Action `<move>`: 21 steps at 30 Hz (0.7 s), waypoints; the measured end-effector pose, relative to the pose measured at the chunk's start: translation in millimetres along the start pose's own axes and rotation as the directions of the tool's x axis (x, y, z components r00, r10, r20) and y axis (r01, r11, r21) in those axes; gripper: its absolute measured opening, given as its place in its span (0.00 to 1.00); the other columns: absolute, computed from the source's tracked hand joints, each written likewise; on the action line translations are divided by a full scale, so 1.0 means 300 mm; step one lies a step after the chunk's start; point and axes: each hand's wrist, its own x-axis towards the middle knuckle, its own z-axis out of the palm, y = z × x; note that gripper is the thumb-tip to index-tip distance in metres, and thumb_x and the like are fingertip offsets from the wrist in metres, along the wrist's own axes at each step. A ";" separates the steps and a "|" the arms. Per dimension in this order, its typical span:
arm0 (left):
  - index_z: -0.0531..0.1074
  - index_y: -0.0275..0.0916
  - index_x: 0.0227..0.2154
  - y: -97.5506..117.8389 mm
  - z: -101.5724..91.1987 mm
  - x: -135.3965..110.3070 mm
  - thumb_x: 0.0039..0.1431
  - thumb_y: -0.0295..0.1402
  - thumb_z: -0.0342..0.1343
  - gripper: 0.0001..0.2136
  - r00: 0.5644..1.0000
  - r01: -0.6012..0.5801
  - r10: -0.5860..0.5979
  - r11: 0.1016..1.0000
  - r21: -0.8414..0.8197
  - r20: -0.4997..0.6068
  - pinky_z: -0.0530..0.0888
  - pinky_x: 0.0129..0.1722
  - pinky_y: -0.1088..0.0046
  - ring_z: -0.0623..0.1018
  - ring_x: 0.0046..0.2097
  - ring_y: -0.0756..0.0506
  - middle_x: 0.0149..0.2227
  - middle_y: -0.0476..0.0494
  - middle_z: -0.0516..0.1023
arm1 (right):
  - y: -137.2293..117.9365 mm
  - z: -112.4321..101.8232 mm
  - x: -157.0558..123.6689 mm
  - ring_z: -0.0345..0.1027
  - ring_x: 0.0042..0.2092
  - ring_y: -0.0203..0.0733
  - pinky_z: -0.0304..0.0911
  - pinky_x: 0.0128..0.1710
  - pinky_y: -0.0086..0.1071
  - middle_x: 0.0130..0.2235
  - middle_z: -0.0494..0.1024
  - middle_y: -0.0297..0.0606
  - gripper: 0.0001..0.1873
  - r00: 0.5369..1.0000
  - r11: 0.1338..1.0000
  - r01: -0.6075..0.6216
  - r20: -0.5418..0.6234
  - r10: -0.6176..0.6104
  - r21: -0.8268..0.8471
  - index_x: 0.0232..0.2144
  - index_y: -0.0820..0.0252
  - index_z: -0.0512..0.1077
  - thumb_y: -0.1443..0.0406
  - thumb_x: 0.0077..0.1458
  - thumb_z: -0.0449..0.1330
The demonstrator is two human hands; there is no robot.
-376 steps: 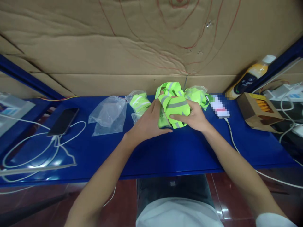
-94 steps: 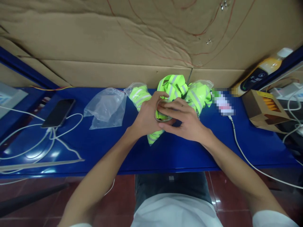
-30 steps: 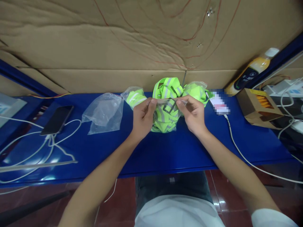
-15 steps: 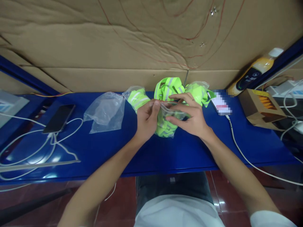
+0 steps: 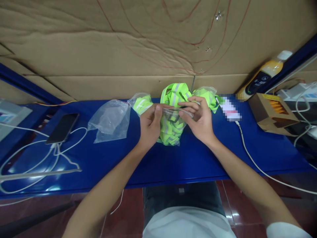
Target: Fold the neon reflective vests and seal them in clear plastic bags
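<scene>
A clear plastic bag stuffed with a folded neon-yellow reflective vest rests on the blue table, between my hands. My left hand pinches the bag's top edge at its left corner. My right hand pinches the same top edge further right, fingers spread along the seal. Behind the bag lie a loose neon vest and two more bagged vests against the cardboard wall.
An empty clear bag lies left of my hands. A phone with white cables sits at the far left. At the right are a white cable, a brown carton and an orange juice bottle.
Since 12.5 s ago the folded vest has gone into the clear bag. In the last second my hands stay on the bag's top edge, and the right fingers shift along it.
</scene>
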 end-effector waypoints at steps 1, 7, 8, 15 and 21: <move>0.82 0.43 0.40 0.003 0.001 0.001 0.73 0.52 0.53 0.20 1.000 -0.014 0.014 1.000 -0.012 0.014 0.78 0.49 0.65 0.83 0.44 0.43 0.40 0.43 0.84 | 0.005 0.000 0.000 0.82 0.41 0.40 0.77 0.44 0.35 0.43 0.86 0.37 0.19 0.999 0.999 -0.029 -0.016 0.030 0.012 0.48 0.54 0.74 0.56 0.59 0.72; 0.83 0.40 0.36 0.001 -0.003 0.007 0.70 0.49 0.61 0.17 0.998 0.001 -0.001 1.000 -0.008 0.056 0.75 0.41 0.70 0.80 0.38 0.46 0.34 0.45 0.82 | 0.012 -0.028 -0.001 0.77 0.30 0.35 0.68 0.30 0.27 0.30 0.85 0.32 0.05 0.994 0.963 0.066 -0.070 -0.087 -0.262 0.36 0.58 0.80 0.63 0.63 0.68; 0.83 0.40 0.34 0.000 -0.006 0.008 0.71 0.48 0.60 0.18 0.999 0.001 -0.001 1.000 -0.006 0.038 0.74 0.40 0.71 0.79 0.36 0.46 0.32 0.46 0.81 | 0.006 -0.034 -0.002 0.77 0.29 0.34 0.68 0.30 0.27 0.30 0.85 0.32 0.05 0.990 0.936 0.114 -0.042 -0.135 -0.333 0.36 0.58 0.81 0.63 0.64 0.67; 0.78 0.39 0.25 -0.004 -0.031 0.018 0.71 0.47 0.60 0.21 0.998 -0.041 0.046 0.993 0.107 -0.036 0.68 0.33 0.70 0.72 0.30 0.49 0.26 0.48 0.76 | -0.026 -0.031 0.000 0.72 0.29 0.36 0.64 0.28 0.30 0.30 0.82 0.35 0.15 0.996 0.933 0.079 -0.014 -0.089 -0.352 0.36 0.58 0.81 0.55 0.69 0.62; 0.77 0.38 0.26 -0.013 -0.034 0.026 0.71 0.47 0.60 0.20 0.998 -0.050 0.048 0.995 0.083 0.028 0.69 0.34 0.71 0.72 0.31 0.49 0.27 0.48 0.74 | 0.014 -0.019 0.016 0.72 0.29 0.38 0.66 0.29 0.31 0.29 0.82 0.35 0.19 0.984 0.984 -0.179 0.008 0.179 -0.028 0.31 0.58 0.79 0.48 0.54 0.73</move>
